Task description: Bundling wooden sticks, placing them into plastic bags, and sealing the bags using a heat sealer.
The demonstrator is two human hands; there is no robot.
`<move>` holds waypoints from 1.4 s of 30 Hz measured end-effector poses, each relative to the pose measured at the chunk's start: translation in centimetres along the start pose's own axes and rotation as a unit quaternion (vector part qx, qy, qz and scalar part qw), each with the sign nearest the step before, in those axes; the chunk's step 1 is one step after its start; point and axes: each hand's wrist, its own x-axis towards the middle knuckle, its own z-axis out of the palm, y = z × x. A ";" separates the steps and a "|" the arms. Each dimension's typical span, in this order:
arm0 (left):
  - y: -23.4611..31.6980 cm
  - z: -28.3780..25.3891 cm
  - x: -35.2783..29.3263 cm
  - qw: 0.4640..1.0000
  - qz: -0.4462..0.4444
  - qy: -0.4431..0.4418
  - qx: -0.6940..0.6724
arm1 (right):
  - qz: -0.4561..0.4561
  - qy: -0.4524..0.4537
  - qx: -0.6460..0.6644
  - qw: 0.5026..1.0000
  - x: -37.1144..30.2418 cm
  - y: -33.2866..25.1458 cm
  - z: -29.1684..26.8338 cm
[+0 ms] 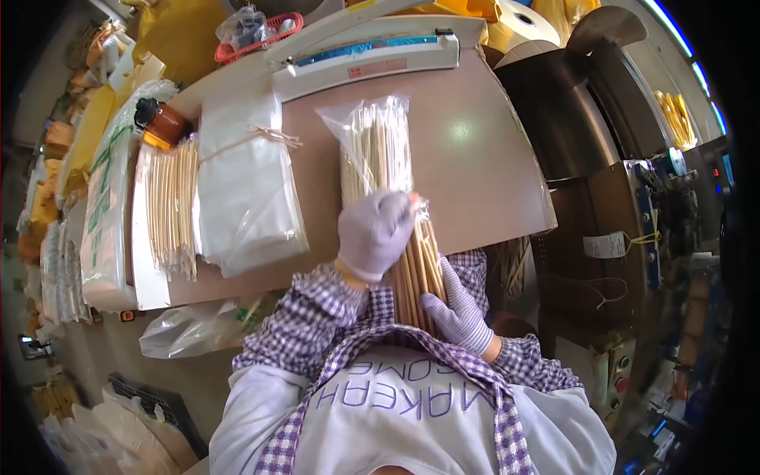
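A clear plastic bag (372,150) lies over the far part of a thick bundle of thin wooden sticks (421,273), which points from my body out over the table. My left hand (374,236), in a pale striped glove, is closed at the bag's near end; its fingertips are partly hidden. The bare near part of the bundle extends toward my apron. My right hand (461,313), gloved alike, wraps round that part from the right, its thumb across the sticks. The bundle's nearest end is hidden by my apron.
Left on the table (475,190) are a string-tied stack of clear bags (245,198), packed sticks (172,210) and a brown bottle (165,120). A bag sealer (380,71) stands at the back, with a red basket (261,39) behind. Dark metal machinery (562,111) borders the right.
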 end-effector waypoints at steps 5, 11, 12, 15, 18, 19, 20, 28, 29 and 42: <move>-1.0 1.3 0.1 0.997 0.073 0.025 -0.005 | 0.028 0.010 -0.215 0.976 1.2 -0.5 0.6; 0.2 -0.9 -4.0 0.979 0.180 -0.086 -0.039 | 0.062 0.007 -0.010 0.998 -0.4 1.7 0.5; 0.1 -1.4 -4.3 0.982 0.164 -0.062 -0.063 | 0.106 -0.021 0.022 0.994 -0.7 1.6 0.5; 0.2 -1.8 -4.4 0.987 0.139 -0.064 -0.053 | 0.100 0.016 0.019 0.995 1.4 -0.3 0.9; 1.2 -2.1 -4.9 0.988 0.135 -0.053 -0.057 | 0.009 0.086 0.003 0.996 4.5 -1.2 1.8; 1.2 -2.8 -4.7 0.990 0.085 -0.076 -0.078 | 0.037 0.065 0.081 0.994 4.8 -0.7 1.6; 1.0 -3.6 -4.7 0.989 0.039 -0.100 -0.098 | 0.062 0.044 0.159 0.984 5.0 0.1 1.3; -3.9 -5.0 -7.5 0.989 -0.127 -0.074 0.010 | -0.137 0.088 -0.253 0.954 5.4 1.5 -1.6; -4.0 -4.3 -6.6 0.984 -0.146 -0.094 0.029 | -0.147 0.104 -0.290 0.940 7.4 1.7 -1.9; 1.5 -6.3 -14.6 0.988 0.035 -0.130 -0.077 | -0.281 0.091 -0.348 0.890 -1.7 2.6 -0.8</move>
